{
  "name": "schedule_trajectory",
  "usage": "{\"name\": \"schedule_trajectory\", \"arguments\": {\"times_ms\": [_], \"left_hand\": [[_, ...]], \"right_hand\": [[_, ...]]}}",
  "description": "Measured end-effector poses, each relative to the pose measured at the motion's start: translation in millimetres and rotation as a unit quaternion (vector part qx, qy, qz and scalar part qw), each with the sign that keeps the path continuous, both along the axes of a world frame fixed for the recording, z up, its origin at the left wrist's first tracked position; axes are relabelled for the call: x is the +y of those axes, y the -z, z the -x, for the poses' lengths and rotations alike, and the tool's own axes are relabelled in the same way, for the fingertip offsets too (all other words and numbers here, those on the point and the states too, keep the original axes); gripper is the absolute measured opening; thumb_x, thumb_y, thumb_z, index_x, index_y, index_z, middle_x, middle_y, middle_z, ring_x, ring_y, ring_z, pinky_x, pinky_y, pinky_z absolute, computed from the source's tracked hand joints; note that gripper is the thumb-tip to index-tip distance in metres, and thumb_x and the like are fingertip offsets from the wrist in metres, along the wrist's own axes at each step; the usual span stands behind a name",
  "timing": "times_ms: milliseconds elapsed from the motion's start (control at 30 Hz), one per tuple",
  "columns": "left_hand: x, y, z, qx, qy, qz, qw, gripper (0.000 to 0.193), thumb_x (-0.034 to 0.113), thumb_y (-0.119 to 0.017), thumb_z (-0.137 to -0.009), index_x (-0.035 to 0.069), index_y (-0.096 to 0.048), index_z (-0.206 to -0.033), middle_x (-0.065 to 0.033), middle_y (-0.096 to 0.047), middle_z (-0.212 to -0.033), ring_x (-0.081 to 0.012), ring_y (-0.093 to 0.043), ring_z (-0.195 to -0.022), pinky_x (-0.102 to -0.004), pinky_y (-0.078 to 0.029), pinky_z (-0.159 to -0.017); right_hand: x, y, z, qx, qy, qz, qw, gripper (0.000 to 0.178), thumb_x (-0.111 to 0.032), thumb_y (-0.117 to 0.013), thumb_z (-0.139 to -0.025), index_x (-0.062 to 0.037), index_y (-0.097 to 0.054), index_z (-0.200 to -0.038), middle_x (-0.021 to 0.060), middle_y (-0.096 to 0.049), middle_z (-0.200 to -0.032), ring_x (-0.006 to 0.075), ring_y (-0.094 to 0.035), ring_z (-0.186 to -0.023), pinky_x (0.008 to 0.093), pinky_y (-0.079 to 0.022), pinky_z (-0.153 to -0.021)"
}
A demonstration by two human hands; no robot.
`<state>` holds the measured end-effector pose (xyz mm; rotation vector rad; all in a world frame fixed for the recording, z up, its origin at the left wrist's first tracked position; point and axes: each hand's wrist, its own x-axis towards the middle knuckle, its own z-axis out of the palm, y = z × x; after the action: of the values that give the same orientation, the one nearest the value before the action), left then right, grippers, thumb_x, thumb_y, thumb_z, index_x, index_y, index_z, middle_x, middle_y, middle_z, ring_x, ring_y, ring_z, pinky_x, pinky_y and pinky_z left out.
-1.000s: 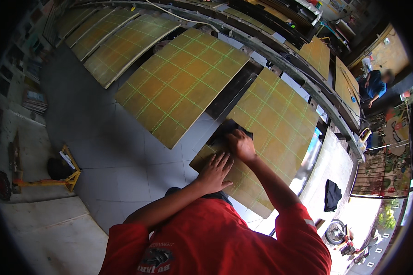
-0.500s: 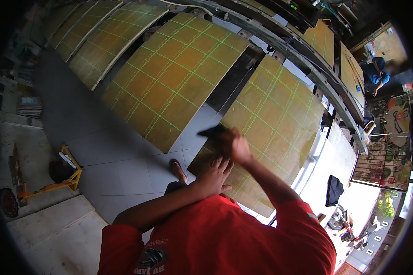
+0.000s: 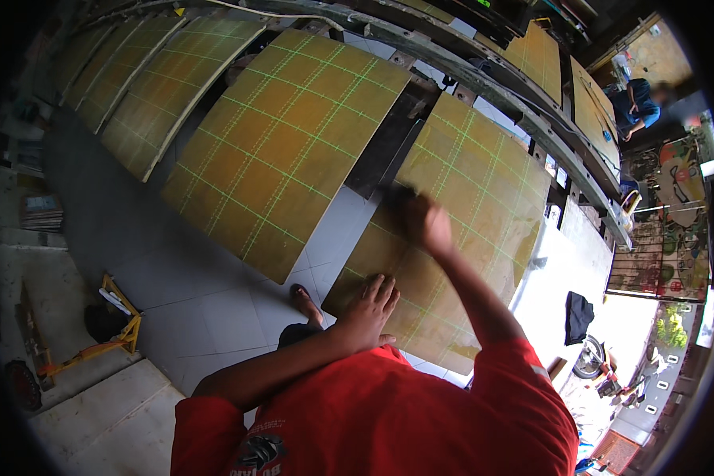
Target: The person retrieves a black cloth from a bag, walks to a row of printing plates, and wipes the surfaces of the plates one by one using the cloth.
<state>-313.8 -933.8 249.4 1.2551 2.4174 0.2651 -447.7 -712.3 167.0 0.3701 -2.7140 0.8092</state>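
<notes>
My left hand (image 3: 367, 311) lies flat with fingers spread on the near edge of a yellow-brown board (image 3: 484, 238) marked with a bright green grid. Farther up that board, close to its left edge, my right hand (image 3: 430, 228) is closed round a small black object (image 3: 401, 202). Motion smears that object, so its kind cannot be told. A wet-looking darker patch shows around the board's right side. To the left stands a second board (image 3: 285, 151) with the same green grid, a dark gap between the two.
More gridded boards (image 3: 174, 87) line up at the far left. A long metal rail (image 3: 516, 103) runs behind the boards. At the far right is a person in blue (image 3: 641, 103). A yellow metal frame (image 3: 131, 325) stands on the left; a black cloth (image 3: 579, 317) lies at right.
My right hand has moved away from my left hand, up the board, carrying the black object. The left hand stays pressed on the near edge. The whole view has shifted slightly.
</notes>
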Motion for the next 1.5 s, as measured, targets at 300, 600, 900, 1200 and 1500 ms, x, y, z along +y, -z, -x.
{"name": "schedule_trajectory", "arguments": {"times_ms": [300,600,900,1200,1500], "left_hand": [[6.1,6.4,-5.9,0.019,0.019,0.013,1.0,0.097,0.064,-0.056,-0.08,-0.004,-0.031,-0.145,-0.0278,-0.024,-0.151,-0.0436,-0.018,-0.141,-0.048,-0.016,-0.117],[-15.7,2.5,59.5,-0.022,-0.248,-0.198,0.948,0.072,0.033,-0.069,-0.084,-0.002,-0.037,-0.139,-0.0247,-0.047,-0.134,-0.0375,-0.047,-0.124,-0.0445,-0.041,-0.102],[-28.3,52.2,148.8,-0.375,-0.542,-0.279,0.698,0.054,0.029,-0.07,-0.087,-0.003,-0.049,-0.126,-0.0101,-0.065,-0.103,-0.0169,-0.064,-0.086,-0.031,-0.052,-0.078],[-27.1,62.4,165.2,-0.501,-0.467,-0.244,0.686,0.016,0.021,-0.071,-0.087,0.008,-0.065,-0.095,0.0018,-0.066,-0.084,-0.0064,-0.06,-0.073,-0.0243,-0.051,-0.068],[-23.0,59.9,165.7,-0.47,-0.457,-0.241,0.716,0.011,0.017,-0.07,-0.086,0.008,-0.064,-0.088,0.0022,-0.065,-0.077,-0.005,-0.059,-0.064,-0.0219,-0.05,-0.059]], "right_hand": [[68.3,-10.0,63.7,-0.07,0.079,-0.1,0.989,0.021,-0.02,-0.056,-0.088,-0.0086,-0.067,-0.103,0.0175,-0.065,-0.097,0.0351,-0.066,-0.075,0.0419,-0.055,-0.063],[63.5,-39.4,51.5,0.001,0.178,0.022,0.984,0.02,-0.017,-0.067,-0.082,-0.0048,-0.069,-0.099,0.0166,-0.065,-0.086,0.0339,-0.065,-0.08,0.04,-0.051,-0.072],[93.7,-88.9,-56.8,-0.095,0.277,0.367,0.883,0.018,-0.016,-0.067,-0.09,0.0003,-0.066,-0.095,-0.0022,-0.057,-0.067,0.0049,-0.05,-0.058,0.0238,-0.04,-0.052],[117.7,-90.4,-128.6,-0.11,0.295,0.411,0.856,0.014,-0.012,-0.065,-0.091,0.0004,-0.066,-0.097,-0.0038,-0.056,-0.071,0.0037,-0.048,-0.06,0.0219,-0.038,-0.053],[93.6,-76.1,-135.7,-0.116,0.291,0.334,0.889,0.016,-0.011,-0.068,-0.087,0.0021,-0.067,-0.097,0.0009,-0.062,-0.073,0.0071,-0.055,-0.068,0.0253,-0.045,-0.063]]}}
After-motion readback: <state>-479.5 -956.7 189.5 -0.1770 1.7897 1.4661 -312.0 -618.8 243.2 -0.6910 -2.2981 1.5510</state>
